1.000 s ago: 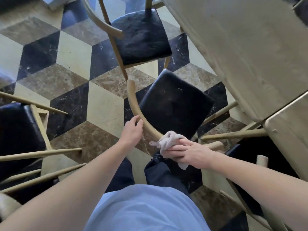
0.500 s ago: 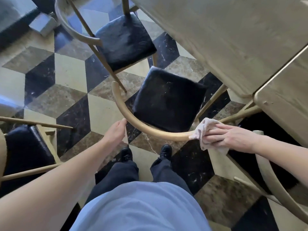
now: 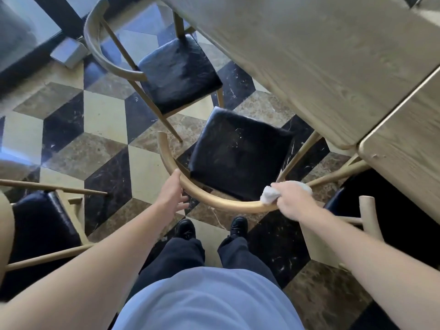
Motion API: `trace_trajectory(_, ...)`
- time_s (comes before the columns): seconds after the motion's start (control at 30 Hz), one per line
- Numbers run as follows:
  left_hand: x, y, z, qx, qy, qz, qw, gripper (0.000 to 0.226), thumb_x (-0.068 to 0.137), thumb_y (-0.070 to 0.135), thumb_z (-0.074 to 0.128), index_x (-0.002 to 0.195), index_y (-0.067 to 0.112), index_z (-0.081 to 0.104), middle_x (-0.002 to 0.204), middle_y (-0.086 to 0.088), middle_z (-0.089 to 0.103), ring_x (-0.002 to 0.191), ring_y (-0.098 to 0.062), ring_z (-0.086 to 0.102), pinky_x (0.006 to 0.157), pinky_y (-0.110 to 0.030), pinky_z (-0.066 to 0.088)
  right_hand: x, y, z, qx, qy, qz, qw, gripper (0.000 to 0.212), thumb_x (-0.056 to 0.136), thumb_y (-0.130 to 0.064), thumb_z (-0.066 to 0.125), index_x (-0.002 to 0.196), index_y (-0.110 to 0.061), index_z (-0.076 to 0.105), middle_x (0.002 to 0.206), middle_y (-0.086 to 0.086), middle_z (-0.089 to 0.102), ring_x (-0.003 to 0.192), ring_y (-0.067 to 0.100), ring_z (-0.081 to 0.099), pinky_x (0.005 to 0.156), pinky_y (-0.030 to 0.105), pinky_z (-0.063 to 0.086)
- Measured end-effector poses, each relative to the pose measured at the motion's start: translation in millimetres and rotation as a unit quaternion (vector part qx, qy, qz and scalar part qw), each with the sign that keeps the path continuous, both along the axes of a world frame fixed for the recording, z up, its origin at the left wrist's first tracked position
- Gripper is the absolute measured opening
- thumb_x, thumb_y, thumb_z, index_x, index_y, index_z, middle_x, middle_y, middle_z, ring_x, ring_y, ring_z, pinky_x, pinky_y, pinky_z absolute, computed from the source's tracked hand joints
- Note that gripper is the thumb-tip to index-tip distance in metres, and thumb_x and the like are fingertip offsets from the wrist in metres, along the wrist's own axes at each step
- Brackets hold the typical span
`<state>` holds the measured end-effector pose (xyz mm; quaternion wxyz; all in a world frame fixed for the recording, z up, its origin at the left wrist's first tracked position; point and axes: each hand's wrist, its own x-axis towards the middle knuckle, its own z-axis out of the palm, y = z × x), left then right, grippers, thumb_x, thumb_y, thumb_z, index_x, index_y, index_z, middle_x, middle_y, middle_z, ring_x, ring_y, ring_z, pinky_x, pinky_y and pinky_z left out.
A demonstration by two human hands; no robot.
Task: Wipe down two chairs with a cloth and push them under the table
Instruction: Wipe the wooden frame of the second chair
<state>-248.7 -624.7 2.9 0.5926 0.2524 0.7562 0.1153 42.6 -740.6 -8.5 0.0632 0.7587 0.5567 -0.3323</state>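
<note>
A wooden chair with a black seat (image 3: 240, 158) stands right in front of me, its curved backrest rail (image 3: 214, 201) nearest to me. My left hand (image 3: 172, 192) grips the left part of that rail. My right hand (image 3: 291, 200) presses a crumpled white cloth (image 3: 270, 195) against the rail's right end. A second chair of the same kind (image 3: 178, 72) stands farther back, its seat partly under the wooden table (image 3: 309, 55). The front edge of the near chair's seat reaches the table's corner.
Another wooden table (image 3: 409, 148) adjoins on the right, with a dark-seated chair (image 3: 371, 210) below it. A further chair (image 3: 42, 225) stands at my left. My feet (image 3: 212, 228) are on the patterned marble floor. A small grey box (image 3: 67, 52) lies near the far wall.
My right hand slid the cloth along the backrest rail from its middle to its right end. My left hand lifted off briefly and now grips the rail again. The view tilted up.
</note>
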Motion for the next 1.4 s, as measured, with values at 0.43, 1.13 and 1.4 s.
trace_trajectory(0.43,-29,35,9,-0.031,-0.051,0.065,0.996,0.062,0.097,0.069,0.026,0.140,0.031,0.050,0.122,-0.016,0.059,0.102,-0.029,0.059,0.076,-0.043,0.051,-200,111,13,-0.032,0.302,-0.221,0.927,0.023,0.098,-0.030,0.046,0.089,-0.022,0.065,0.092,0.004,0.069,0.087,0.026,0.063,0.067,0.030,0.040)
trace_trajectory(1.13,-56,197,-92,0.341,0.263,-0.586,0.686,0.058,0.094,0.032,0.038,0.152,0.028,0.039,0.168,-0.006,0.014,0.155,-0.024,0.000,0.123,-0.046,0.012,-212,246,-101,-0.123,0.571,-0.291,0.758,0.053,0.090,0.011,0.040,0.134,-0.012,0.058,0.123,0.011,0.065,0.113,0.023,0.060,0.099,0.039,0.048)
trace_trajectory(1.4,-52,207,-91,0.362,0.290,-0.697,0.547,0.057,0.095,0.035,0.031,0.150,0.026,0.043,0.169,-0.012,0.003,0.154,-0.031,-0.011,0.121,-0.059,0.008,-204,254,-159,0.094,0.361,0.123,0.920,0.041,0.079,-0.014,0.066,0.118,-0.022,0.056,0.120,0.000,0.050,0.108,0.025,0.047,0.084,0.041,0.050)
